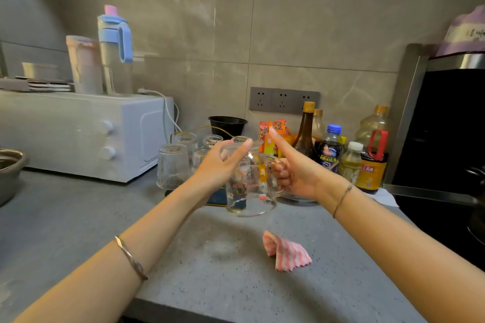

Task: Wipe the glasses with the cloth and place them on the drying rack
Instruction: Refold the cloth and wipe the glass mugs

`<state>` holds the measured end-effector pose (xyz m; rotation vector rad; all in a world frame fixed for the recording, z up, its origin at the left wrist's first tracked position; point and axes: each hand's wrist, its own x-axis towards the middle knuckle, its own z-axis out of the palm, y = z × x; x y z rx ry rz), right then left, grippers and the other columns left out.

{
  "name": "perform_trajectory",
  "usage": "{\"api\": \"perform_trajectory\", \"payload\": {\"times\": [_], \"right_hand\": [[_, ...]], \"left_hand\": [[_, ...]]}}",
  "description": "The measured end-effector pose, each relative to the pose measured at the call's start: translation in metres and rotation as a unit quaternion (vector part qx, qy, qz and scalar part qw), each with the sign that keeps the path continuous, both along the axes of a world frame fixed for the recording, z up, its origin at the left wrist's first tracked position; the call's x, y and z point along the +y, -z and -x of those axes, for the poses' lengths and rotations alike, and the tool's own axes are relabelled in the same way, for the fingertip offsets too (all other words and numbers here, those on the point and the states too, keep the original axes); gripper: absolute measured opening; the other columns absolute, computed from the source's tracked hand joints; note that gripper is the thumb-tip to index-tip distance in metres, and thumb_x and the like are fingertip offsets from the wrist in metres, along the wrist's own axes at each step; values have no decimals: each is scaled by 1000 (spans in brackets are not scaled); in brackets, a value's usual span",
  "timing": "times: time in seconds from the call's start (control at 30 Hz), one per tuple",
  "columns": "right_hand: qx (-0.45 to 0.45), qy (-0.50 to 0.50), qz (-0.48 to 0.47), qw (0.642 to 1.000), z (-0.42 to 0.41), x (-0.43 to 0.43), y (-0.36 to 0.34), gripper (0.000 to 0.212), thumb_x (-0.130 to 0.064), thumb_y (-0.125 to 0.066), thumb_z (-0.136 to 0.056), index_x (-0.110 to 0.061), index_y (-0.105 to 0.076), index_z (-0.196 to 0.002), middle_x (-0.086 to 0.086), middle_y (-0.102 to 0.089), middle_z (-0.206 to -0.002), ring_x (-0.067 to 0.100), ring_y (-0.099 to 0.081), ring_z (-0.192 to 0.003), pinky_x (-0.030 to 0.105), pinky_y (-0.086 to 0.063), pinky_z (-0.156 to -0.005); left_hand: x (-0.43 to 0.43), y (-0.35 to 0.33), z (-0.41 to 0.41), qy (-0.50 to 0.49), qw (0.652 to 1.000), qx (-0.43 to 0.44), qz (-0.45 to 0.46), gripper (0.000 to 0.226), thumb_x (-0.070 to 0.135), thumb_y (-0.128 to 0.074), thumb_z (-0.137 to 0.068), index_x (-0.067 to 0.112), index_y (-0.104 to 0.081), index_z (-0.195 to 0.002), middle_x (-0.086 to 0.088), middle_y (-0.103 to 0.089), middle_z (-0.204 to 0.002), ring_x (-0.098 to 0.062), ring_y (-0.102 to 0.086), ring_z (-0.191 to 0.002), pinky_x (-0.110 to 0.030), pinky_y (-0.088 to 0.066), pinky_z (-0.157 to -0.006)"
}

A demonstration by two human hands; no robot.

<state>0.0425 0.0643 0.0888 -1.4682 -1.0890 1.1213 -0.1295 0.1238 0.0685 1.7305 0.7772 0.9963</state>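
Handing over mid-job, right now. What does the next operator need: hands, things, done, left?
Left hand holds the cup by its upturned base; right hand grips its handle, thumb up.
The cup is inverted, held above the counter before the rack.
Cloth lies on the counter, in neither hand.
Done: several glasses stand upside down on the rack; this cup is probably wiped.
Left: set it on the rack.

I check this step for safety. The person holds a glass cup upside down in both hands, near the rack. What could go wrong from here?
1. The glass cup hangs above the hard counter; if the right hand on its handle or the left hand at its base slips, it may fall and break.
2. The ribbed glasses crowd the rack, so setting the cup down might knock one.
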Motion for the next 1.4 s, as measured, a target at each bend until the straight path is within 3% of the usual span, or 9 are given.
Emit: {"api": "perform_trajectory", "payload": {"times": [0.13,0.23,0.5,0.6,0.67,0.77,1.03,1.2,1.4], "right_hand": [[-67,24,-15,997,4,11,-4,61,-74,-50,-80,-20,-53,-52,-2,-35,-49,12,-31,-50,26,-29,-58],[-98,26,12,995,-1,21,-12,52,-72,-52,-81,-21,-53,-71,-3,-41,-49,13,-37,-52,26,-34,-58],[-44,97,-69,992,-23,51,-19,42,-52,-59,-87,-21,-47,-61,-3,-29,-45,14,-25,-53,32,-26,-59],[-15,114,-87,990,-27,64,-15,47,-51,-58,-87,-19,-46,-56,-3,-29,-43,14,-25,-51,32,-27,-61],[7,124,-108,986,-29,74,-13,49,-52,-59,-86,-18,-43,-55,-5,-29,-39,14,-25,-50,32,-28,-61],[28,120,-128,984,-34,86,-15,51,-52,-58,-86,-19,-39,-53,-5,-30,-39,13,-25,-48,31,-28,-59],[21,118,-149,982,-33,106,-20,53,-55,-56,-87,-19,-38,-53,-6,-29,-37,13,-25,-49,32,-29,-62],[10,138,-133,981,-22,120,-8,47,-58,-61,-81,-21,-40,-59,-10,-38,-32,14,-32,-55,31,-31,-63],[2,151,-98,984,-17,128,11,45,-59,-61,-82,-24,-38,-67,-4,-39,-63,12,-35,-58,29,-33,-60]], "left_hand": [[8,2,-10,22,999,-35,-33,82,59,-58,-75,25,-31,-145,0,-51,-136,-6,-54,-110,-12,-44,-82],[20,0,-15,20,998,-10,-62,71,49,-57,-86,26,-28,-146,5,-49,-130,-5,-50,-112,-4,-39,-70],[59,-27,-14,11,990,64,-129,60,54,-16,-100,22,-38,-144,7,-45,-140,-2,-35,-119,-24,-24,-97],[80,-19,-10,-32,978,145,-148,72,62,-8,-95,19,-50,-134,-4,-56,-116,-10,-42,-103,-27,-31,-85],[90,-11,-7,-46,965,202,-158,71,72,-4,-87,23,-48,-115,-6,-48,-100,-16,-43,-96,-31,-36,-91],[101,-3,-10,-84,962,220,-136,48,41,-10,-103,20,-42,-132,-12,-57,-116,-27,-48,-123,-53,-19,-116],[109,8,-17,-67,962,235,-126,55,36,-2,-104,28,-30,-151,-9,-57,-137,-24,-42,-135,-51,-12,-118],[107,7,-14,-51,962,225,-147,66,46,3,-101,23,-42,-143,-4,-55,-140,-18,-38,-138,-49,-9,-120],[112,11,-15,-43,972,192,-125,76,57,7,-93,29,-41,-145,-4,-59,-136,-16,-34,-141,-47,0,-121]]}}
